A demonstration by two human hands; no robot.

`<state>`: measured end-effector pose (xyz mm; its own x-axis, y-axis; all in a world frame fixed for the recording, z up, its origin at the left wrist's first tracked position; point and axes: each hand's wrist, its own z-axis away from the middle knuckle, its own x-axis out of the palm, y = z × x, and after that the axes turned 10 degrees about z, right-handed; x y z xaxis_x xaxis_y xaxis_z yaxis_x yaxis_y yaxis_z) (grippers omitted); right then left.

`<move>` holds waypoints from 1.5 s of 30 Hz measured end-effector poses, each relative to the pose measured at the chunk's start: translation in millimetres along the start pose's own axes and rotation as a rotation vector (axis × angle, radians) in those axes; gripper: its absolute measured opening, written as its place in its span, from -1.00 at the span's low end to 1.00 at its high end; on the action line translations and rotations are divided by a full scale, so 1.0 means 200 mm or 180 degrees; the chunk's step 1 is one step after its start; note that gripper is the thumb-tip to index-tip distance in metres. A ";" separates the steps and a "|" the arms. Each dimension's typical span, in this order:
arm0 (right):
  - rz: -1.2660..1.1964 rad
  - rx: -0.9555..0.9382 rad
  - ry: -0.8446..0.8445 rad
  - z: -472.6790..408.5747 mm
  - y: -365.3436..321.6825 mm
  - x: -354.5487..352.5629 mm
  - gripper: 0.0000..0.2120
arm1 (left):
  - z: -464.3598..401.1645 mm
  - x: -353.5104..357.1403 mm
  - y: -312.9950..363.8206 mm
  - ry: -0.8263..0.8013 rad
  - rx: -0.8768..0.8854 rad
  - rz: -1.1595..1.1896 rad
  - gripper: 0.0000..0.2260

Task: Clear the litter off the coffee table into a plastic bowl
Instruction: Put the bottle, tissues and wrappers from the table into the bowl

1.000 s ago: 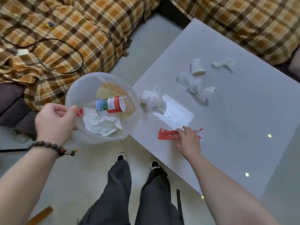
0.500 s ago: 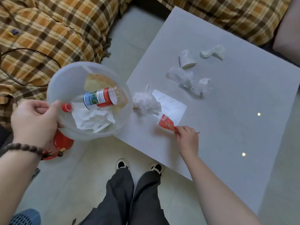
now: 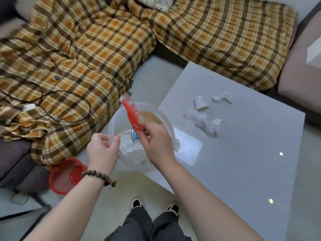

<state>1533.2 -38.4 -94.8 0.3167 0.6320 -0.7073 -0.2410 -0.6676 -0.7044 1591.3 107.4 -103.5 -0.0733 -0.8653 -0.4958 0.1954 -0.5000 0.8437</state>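
Note:
My left hand (image 3: 102,150) grips the near-left rim of a clear plastic bowl (image 3: 166,124) held beside the grey coffee table's (image 3: 251,171) left edge. My right hand (image 3: 157,141) is over the bowl, pinching a red wrapper (image 3: 131,113) that sticks up and to the left. Inside the bowl lie white tissue (image 3: 133,153) and a small bottle, mostly hidden by my right hand. On the table remain a crushed paper cup (image 3: 200,102), crumpled tissues (image 3: 223,97), clear plastic scraps (image 3: 201,120) and a flat clear sheet (image 3: 188,146).
A plaid-covered sofa (image 3: 86,58) wraps the left and far sides, with a dark cable (image 3: 52,94) lying on it. A red mesh basket (image 3: 66,176) sits on the floor at the left. My feet (image 3: 154,204) stand at the table's near corner.
My right hand lifted the red wrapper off the table and carried it left over the bowl. The bowl moved closer to the table edge, and the view swung up toward the sofa.

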 end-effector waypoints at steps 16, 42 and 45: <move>0.0426 0.0252 -0.0480 -0.14 0.21 -0.23 -0.38 | -0.17 -0.01 0.20 0.0046 -0.0009 -0.0041 -0.71; 0.1099 0.3065 -0.0616 -0.29 0.84 0.80 -0.42 | -1.52 0.21 0.02 -0.1504 0.0609 -0.0756 -0.69; 0.0986 0.3220 -0.0695 -0.30 0.91 0.85 -0.58 | -1.50 0.25 -0.01 -0.1512 0.0675 -0.0751 -0.69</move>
<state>1599.0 -76.3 -338.5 -0.0347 0.6149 -0.7878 -0.9602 -0.2391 -0.1444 1881.3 75.2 -191.3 -0.5324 -0.6256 -0.5702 -0.0765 -0.6353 0.7684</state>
